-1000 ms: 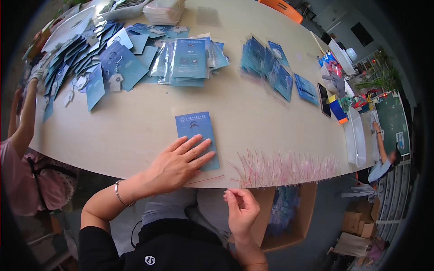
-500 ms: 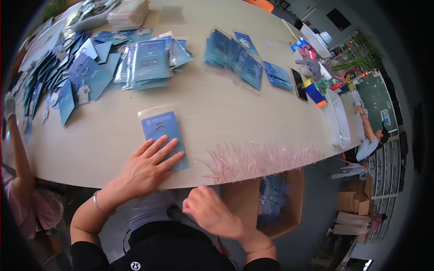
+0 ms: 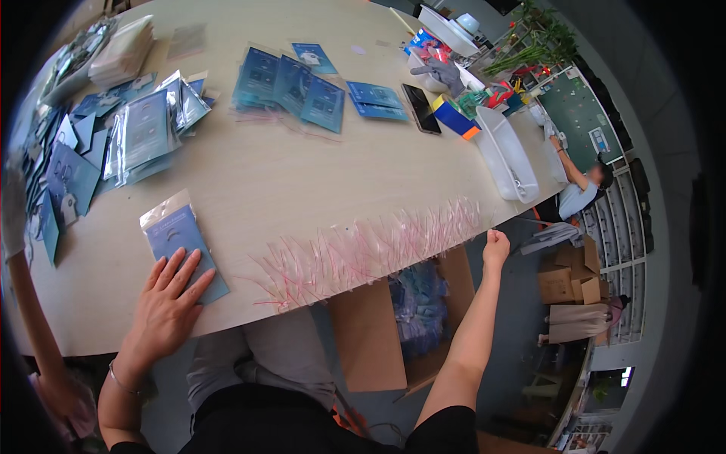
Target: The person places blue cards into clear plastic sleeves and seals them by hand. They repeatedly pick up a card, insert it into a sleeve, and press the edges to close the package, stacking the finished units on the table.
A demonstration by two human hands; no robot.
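My left hand (image 3: 168, 306) lies with spread fingers on a blue card in a clear plastic sleeve (image 3: 171, 227), pressing it to the table near the front edge. At the far right end of a row of thin, clear-pink strips (image 3: 355, 253) along the table edge is my right hand (image 3: 495, 248). Its fingers are closed, and whatever may be pinched in them is too small to make out. Farther back sit a stack of sleeved blue cards (image 3: 140, 136) and more sleeved cards (image 3: 291, 87).
Loose blue cards with pale tags (image 3: 72, 170) heap at the left, beside a co-worker's arm (image 3: 38, 318). A phone (image 3: 420, 108), a tape roll (image 3: 456, 117) and a white tray (image 3: 505, 155) stand at the right. Below the edge is a cardboard box (image 3: 368, 344) holding blue packets.
My right hand has swung from near my body out to the right end of the strips. The left hand stays on the sleeved card. The whole view has turned rightward.
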